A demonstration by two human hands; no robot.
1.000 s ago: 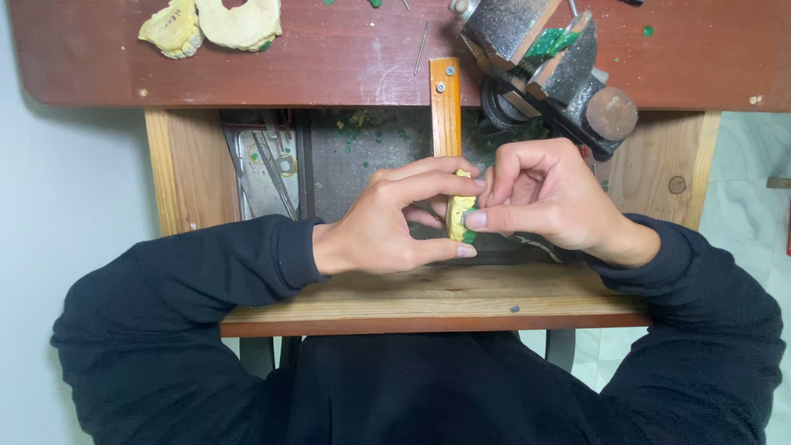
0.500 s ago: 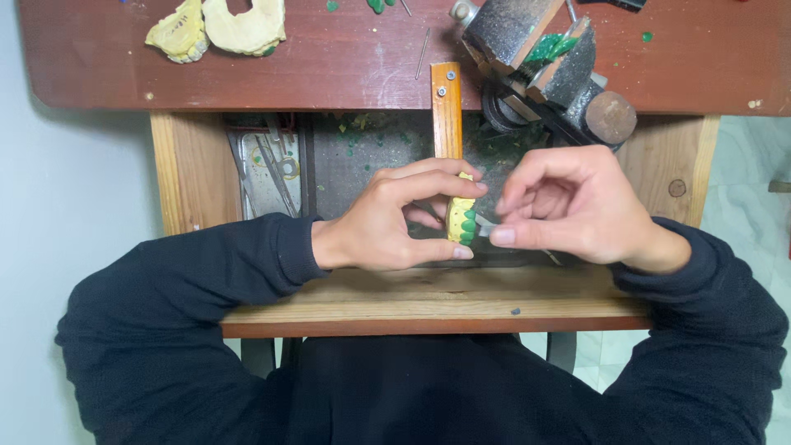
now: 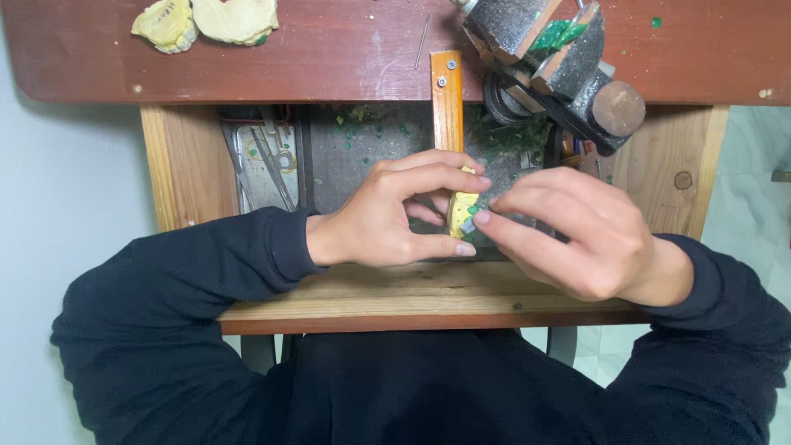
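The left hand [image 3: 395,216] pinches a small yellow block [image 3: 460,213]; the right hand [image 3: 577,235], fingers curled, touches it.

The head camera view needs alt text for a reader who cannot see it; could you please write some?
Seen from above, a person's left hand pinches a small yellow block while the right hand works at its green-tipped edge with a thin tool. They sit at a wooden workbench with a metal vise, and yellow plaster casts lie at its far side.
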